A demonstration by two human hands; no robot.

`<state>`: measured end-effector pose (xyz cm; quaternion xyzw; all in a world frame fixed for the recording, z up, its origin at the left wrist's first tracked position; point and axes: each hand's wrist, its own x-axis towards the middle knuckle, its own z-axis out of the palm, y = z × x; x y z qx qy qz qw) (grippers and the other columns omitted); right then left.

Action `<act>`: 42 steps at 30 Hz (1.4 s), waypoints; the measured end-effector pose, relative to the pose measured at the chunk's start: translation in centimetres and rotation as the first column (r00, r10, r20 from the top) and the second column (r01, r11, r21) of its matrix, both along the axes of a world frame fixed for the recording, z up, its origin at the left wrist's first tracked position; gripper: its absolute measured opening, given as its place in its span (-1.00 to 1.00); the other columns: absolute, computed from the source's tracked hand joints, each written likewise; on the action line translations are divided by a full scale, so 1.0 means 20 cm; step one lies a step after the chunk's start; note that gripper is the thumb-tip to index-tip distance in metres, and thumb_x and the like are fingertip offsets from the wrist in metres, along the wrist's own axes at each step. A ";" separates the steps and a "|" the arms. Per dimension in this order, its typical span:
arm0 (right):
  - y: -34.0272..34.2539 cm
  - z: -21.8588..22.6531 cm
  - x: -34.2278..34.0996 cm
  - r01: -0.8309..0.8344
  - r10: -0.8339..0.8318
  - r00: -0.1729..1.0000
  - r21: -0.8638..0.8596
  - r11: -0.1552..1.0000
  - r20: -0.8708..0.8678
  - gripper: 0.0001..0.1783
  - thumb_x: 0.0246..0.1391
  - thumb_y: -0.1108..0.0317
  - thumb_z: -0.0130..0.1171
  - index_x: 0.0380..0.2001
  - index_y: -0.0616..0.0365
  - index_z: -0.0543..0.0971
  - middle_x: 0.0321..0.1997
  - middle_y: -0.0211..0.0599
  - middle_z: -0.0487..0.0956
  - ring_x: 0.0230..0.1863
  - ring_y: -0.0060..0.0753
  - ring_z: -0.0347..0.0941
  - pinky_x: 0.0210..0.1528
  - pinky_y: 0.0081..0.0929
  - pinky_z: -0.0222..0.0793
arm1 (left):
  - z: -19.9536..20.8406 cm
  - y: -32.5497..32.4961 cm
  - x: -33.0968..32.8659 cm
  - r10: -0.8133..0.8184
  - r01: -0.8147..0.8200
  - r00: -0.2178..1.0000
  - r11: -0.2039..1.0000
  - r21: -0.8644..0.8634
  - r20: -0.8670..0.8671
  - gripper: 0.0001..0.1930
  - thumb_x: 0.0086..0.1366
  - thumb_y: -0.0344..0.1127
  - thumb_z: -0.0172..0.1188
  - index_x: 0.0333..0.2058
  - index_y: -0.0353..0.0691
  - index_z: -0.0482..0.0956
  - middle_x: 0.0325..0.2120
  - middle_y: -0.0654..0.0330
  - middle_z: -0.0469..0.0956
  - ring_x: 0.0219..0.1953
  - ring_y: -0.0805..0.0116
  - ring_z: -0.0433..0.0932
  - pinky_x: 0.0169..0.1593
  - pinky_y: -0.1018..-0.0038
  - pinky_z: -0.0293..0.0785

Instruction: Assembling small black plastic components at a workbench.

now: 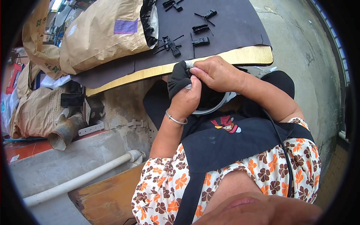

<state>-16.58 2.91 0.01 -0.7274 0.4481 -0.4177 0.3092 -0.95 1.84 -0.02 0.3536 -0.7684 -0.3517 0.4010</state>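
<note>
In front of my lap, close to the table's near edge, both hands are on a crumpled black and grey work glove (177, 79). My left hand (188, 98) is closed on it, thumb up along its side; the black fabric hides the other fingers. From the right, my right hand (217, 73) pinches the light grey part of the glove between thumb and bent fingers. Past the hands, on the dark table cover (232, 33), lie several small black plastic clips with thin straps, among them one clip (201, 41) near the edge.
A large brown paper sack (101, 35) lies open on the table's left, black pieces at its mouth. Below the table is a rounded white rim (215, 108), partly hidden by my arms. At left are another sack (37, 112), a rusty pipe (65, 131) and a white pipe (78, 180).
</note>
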 end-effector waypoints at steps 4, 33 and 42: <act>-0.03 0.04 -0.04 -0.041 0.041 0.996 0.004 0.999 -0.084 -0.71 0.14 0.26 0.06 -0.51 0.30 0.44 -0.61 0.03 0.44 -0.55 0.08 0.36 -0.48 -0.24 0.27 | 0.05 0.01 0.04 0.039 -0.034 0.991 0.999 -0.039 0.131 -0.82 0.13 -0.43 0.06 -0.28 -0.34 0.49 -0.37 0.01 0.50 -0.31 0.08 0.49 -0.18 0.34 0.38; 0.00 0.02 -0.08 0.115 -0.102 0.978 -0.062 0.991 0.183 -0.75 -0.03 0.38 0.28 -0.55 0.19 0.38 -0.67 -0.43 0.30 -0.61 -0.69 0.14 -0.58 -0.64 0.10 | 0.06 0.01 0.00 -0.162 0.263 0.950 0.877 0.402 -0.268 -0.67 0.27 -0.41 0.05 0.00 -0.38 0.38 -0.59 0.33 0.47 -0.62 0.66 0.34 -0.53 0.67 0.27; -0.01 0.03 -0.11 -0.063 0.058 0.990 0.037 0.997 0.129 -0.69 0.17 0.24 0.03 -0.49 0.30 0.42 -0.67 -0.19 0.33 -0.65 -0.36 0.18 -0.54 -0.42 0.19 | 0.04 0.00 -0.03 0.007 -0.002 0.999 0.986 0.168 -0.031 -0.74 0.17 -0.48 0.08 -0.15 -0.43 0.48 -0.35 0.08 0.58 -0.33 0.30 0.55 -0.17 0.50 0.41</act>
